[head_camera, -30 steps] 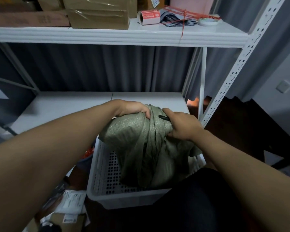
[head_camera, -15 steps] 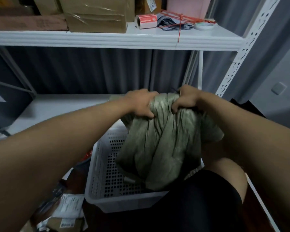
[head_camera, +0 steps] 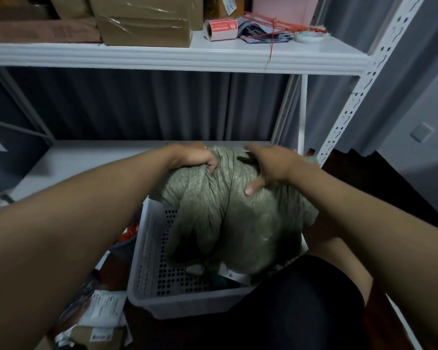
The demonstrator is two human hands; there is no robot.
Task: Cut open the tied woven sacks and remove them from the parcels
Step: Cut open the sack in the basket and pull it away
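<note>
A person is sitting before a white shelf, both bare arms reaching forward over a white perforated basket. A green woven sack is bulging up out of the basket, its top gathered into folds. The left hand is gripping the gathered fabric at the top left, fingers curled into the folds. The right hand is resting on the sack's top right with fingers spread, thumb pressing on the weave; a thin dark object is showing just beside it, though whether the hand is holding it is unclear. Labelled parcels are lying on the floor left of the basket. Boxes and a tape roll are sitting on the upper shelf.
</note>
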